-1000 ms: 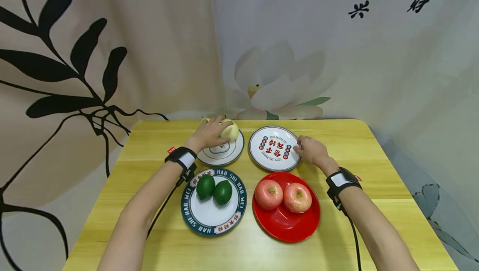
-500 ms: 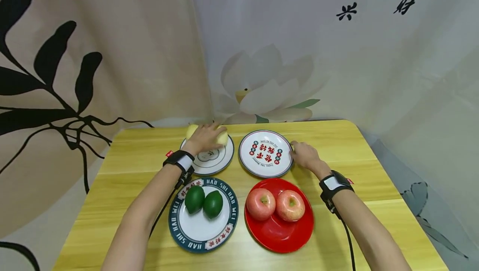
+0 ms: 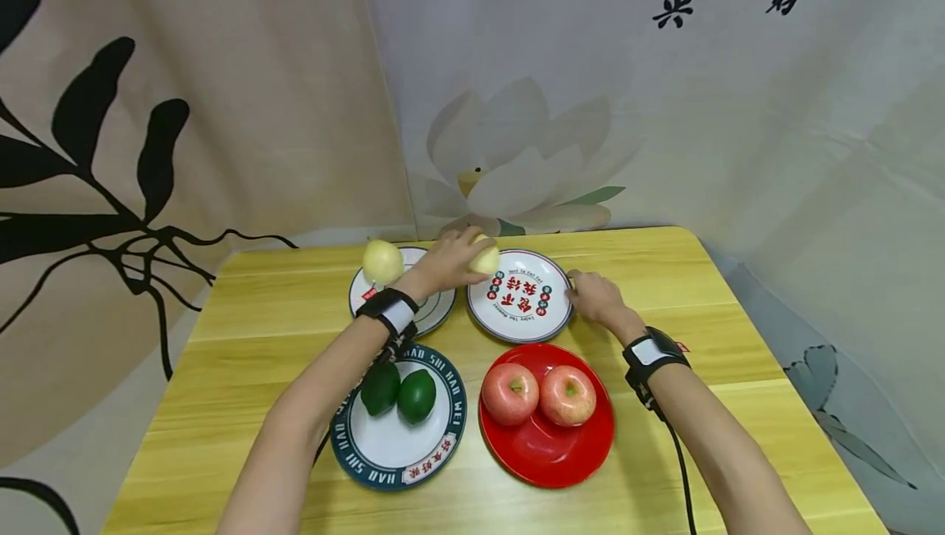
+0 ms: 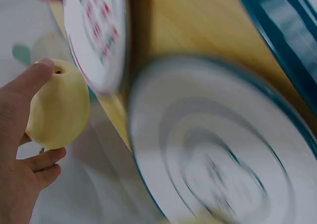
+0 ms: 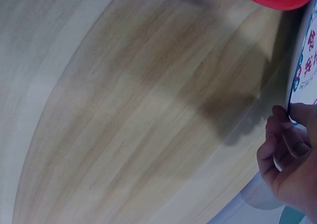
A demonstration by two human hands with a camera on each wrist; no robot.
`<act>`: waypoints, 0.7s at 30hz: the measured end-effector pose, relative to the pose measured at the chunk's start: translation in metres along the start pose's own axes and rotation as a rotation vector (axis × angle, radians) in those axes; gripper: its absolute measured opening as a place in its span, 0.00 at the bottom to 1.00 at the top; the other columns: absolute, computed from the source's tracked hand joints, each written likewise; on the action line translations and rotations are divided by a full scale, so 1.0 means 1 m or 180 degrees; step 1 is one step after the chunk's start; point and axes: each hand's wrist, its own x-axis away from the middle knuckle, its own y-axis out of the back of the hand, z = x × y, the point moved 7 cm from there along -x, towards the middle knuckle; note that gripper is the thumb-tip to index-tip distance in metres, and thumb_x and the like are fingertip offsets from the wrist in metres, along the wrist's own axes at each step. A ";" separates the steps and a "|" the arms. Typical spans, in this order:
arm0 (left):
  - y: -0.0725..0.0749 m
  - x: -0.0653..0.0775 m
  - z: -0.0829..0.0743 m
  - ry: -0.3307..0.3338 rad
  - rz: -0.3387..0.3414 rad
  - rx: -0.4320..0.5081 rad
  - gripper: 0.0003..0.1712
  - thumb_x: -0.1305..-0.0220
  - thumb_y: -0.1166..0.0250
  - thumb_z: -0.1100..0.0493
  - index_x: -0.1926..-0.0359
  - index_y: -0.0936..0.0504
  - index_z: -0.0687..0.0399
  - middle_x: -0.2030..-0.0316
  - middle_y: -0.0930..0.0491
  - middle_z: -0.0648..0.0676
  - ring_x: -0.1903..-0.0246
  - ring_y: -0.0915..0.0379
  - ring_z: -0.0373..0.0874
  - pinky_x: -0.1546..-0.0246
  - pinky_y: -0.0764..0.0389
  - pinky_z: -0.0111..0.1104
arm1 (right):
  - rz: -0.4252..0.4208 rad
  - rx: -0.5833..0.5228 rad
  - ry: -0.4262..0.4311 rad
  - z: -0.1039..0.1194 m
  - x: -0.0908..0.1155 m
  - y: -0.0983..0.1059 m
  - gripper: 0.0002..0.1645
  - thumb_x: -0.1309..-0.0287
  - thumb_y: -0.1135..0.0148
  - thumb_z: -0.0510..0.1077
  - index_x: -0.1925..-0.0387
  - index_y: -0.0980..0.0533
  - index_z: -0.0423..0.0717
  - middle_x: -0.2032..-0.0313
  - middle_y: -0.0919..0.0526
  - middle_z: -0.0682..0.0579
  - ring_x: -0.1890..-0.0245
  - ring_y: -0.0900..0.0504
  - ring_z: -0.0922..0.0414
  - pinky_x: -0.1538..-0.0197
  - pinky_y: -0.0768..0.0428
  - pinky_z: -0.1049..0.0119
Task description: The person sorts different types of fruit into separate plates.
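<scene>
My left hand (image 3: pixel 445 262) grips a pale yellow pear (image 4: pixel 62 105), thumb near its stem hollow and fingers on the opposite side. In the head view it is above the gap between the two back plates, by the left rim of the white plate with red characters (image 3: pixel 517 323). My right hand (image 3: pixel 596 299) pinches that plate's right rim between thumb and fingers, as the right wrist view shows. A second yellow pear (image 3: pixel 382 262) sits on the white plate with grey rings (image 3: pixel 437 312), which my left forearm partly covers.
In front, a green-rimmed plate (image 3: pixel 402 469) carries two dark green fruits (image 3: pixel 417 397), partly behind my left wrist. Right of it, a red plate (image 3: pixel 550 461) bears two apples (image 3: pixel 568 396). The wooden table (image 3: pixel 244 338) meets a printed curtain (image 3: pixel 295 108) behind.
My left hand has lifted one pear off the ringed plate and carried it right toward the red-lettered plate. The right hand stays on the plate's rim. The head view has shifted somewhat.
</scene>
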 end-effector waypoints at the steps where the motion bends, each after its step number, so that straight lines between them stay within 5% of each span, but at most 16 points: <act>1: -0.004 -0.008 -0.010 -0.0057 0.0038 0.0023 0.37 0.37 0.31 0.48 0.31 0.30 0.53 0.34 0.36 0.65 0.42 0.32 0.61 0.37 0.35 0.50 | 0.0002 0.0008 0.0000 0.000 0.000 0.000 0.26 0.32 0.41 0.42 0.38 0.29 0.31 0.53 0.17 0.35 0.65 0.22 0.48 0.59 0.20 0.50; 9: -0.054 -0.046 -0.061 -0.0280 0.0406 -0.0144 0.38 0.34 0.35 0.41 0.29 0.32 0.49 0.35 0.34 0.60 0.46 0.28 0.53 0.39 0.31 0.43 | -0.0004 0.0114 0.0088 0.003 0.005 -0.002 0.24 0.32 0.41 0.42 0.40 0.27 0.32 0.55 0.17 0.36 0.59 0.17 0.43 0.58 0.19 0.46; 14: -0.071 -0.052 -0.068 -0.0286 0.0461 -0.0247 0.37 0.35 0.36 0.39 0.29 0.32 0.46 0.35 0.34 0.58 0.47 0.27 0.51 0.39 0.31 0.40 | 0.0024 0.0103 0.0124 0.005 0.005 -0.006 0.25 0.32 0.41 0.43 0.40 0.28 0.31 0.62 0.16 0.38 0.67 0.19 0.47 0.63 0.20 0.49; 21: -0.073 -0.057 -0.067 -0.0274 0.0453 -0.0279 0.40 0.35 0.38 0.36 0.26 0.36 0.41 0.31 0.38 0.58 0.43 0.28 0.53 0.37 0.34 0.44 | 0.0019 0.0079 0.0109 0.000 0.004 0.001 0.25 0.32 0.42 0.42 0.39 0.29 0.30 0.61 0.16 0.38 0.65 0.18 0.46 0.62 0.20 0.48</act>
